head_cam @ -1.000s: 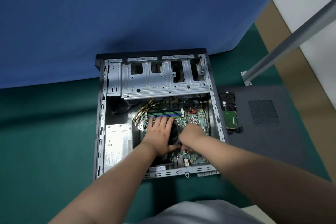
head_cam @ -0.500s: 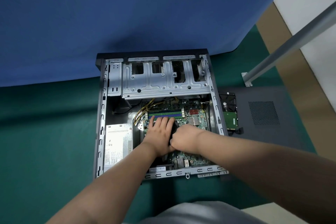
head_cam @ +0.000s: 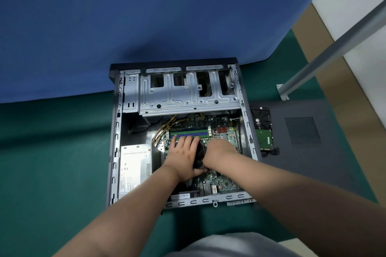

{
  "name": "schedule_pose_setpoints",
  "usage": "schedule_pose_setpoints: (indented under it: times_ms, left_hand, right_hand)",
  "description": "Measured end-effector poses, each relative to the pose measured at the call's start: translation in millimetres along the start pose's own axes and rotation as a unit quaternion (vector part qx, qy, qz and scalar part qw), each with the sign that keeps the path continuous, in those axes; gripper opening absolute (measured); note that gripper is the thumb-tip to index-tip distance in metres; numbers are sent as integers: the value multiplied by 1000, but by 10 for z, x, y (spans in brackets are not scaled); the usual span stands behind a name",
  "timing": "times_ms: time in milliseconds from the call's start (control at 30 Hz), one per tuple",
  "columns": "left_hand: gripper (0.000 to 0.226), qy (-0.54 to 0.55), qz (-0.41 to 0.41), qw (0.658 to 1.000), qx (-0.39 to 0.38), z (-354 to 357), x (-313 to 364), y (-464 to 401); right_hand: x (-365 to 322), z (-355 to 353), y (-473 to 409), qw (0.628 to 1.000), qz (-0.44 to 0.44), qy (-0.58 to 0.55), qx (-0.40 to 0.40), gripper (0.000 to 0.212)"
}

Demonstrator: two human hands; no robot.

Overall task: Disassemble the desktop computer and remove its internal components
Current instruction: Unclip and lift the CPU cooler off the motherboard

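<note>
1. Both bare forearms are stretched forward and down into the open computer case (head_cam: 114, 152), which is laid flat on a green mat (head_cam: 52, 152).
2. The left hand (head_cam: 183, 157) is laid over the black CPU cooler (head_cam: 199, 153), fingers (head_cam: 189, 140) spread forward along its top and left side, the thumb tucked round its near edge: the cooler is grasped.
3. The right hand (head_cam: 219, 150) is pressed against the cooler's right side, knuckles up, wrist bent inward; its fingers are hidden behind the hand, so whether they are curled round the cooler cannot be told.
4. The cooler is seen only as a dark ribbed block in the gap between the two hands, seated on the green motherboard (head_cam: 223, 183).
5. Just beyond the left fingertips, long memory slots (head_cam: 189, 131) in green and blue are lined up; further left of them a bundle of yellow and black cables (head_cam: 165, 129) is fanned out.
6. Left of the left forearm, a boxy silver power supply (head_cam: 134, 167) with a glossy printed label is seated in the case.
7. Well beyond both hands, a stamped grey metal drive cage (head_cam: 188, 94) with ribbed pressings and rectangular cutouts is spanned across the case.
8. Right of the right hand, outside the case wall, a hard drive (head_cam: 263, 129) with a green circuit board is laid on a dark grey side panel (head_cam: 313, 152) with a perforated vent patch.
9. Behind everything, smooth blue cloth (head_cam: 146, 16) is draped.
</note>
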State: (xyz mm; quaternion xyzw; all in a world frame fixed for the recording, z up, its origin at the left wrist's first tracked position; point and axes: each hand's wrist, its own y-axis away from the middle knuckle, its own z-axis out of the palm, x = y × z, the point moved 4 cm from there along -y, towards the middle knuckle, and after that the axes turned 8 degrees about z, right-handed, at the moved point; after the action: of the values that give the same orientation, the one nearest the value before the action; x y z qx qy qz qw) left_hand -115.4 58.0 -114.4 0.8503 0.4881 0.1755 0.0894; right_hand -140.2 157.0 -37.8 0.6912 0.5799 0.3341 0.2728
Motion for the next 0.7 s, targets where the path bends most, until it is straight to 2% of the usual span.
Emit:
schedule_pose_setpoints:
  times_ms: [67, 233, 333, 400, 467, 533, 600, 667, 700]
  left_hand:
    - [100, -4, -1, 1000, -1, 7, -2, -1]
    - [100, -8, 2, 1000, -10, 0, 2, 2]
    - [98, -4, 1, 1000, -7, -7, 7, 1]
    - [96, -6, 1, 1000, -6, -5, 10, 1]
    - [94, -6, -2, 1000, -7, 4, 9, -2]
    - [93, -5, -3, 1000, -7, 14, 9, -5]
    - [94, -7, -3, 1000, -7, 19, 6, -7]
    - [94, -6, -1, 1000, -2, 15, 4, -7]
    - [95, -4, -1, 1000, 0, 10, 3, -5]
  right_hand:
    - [8, 15, -8, 999, 13, -2, -33, 29]
    - [-105, 96, 38, 993, -18, 61, -102, 38]
    - [-141, 169, 9, 995, -1, 66, -70, 30]
    - [-166, 194, 38, 992, -42, 115, -24, 27]
    - [-198, 240, 99, 969, -129, 212, 10, 28]
    - [-217, 326, 187, 917, -222, 330, 44, 28]
    - [-212, 362, 242, 875, -270, 393, 85, 30]
    - [-189, 301, 248, 861, -286, 409, 95, 27]
    - [-174, 243, 238, 869, -280, 398, 93, 25]
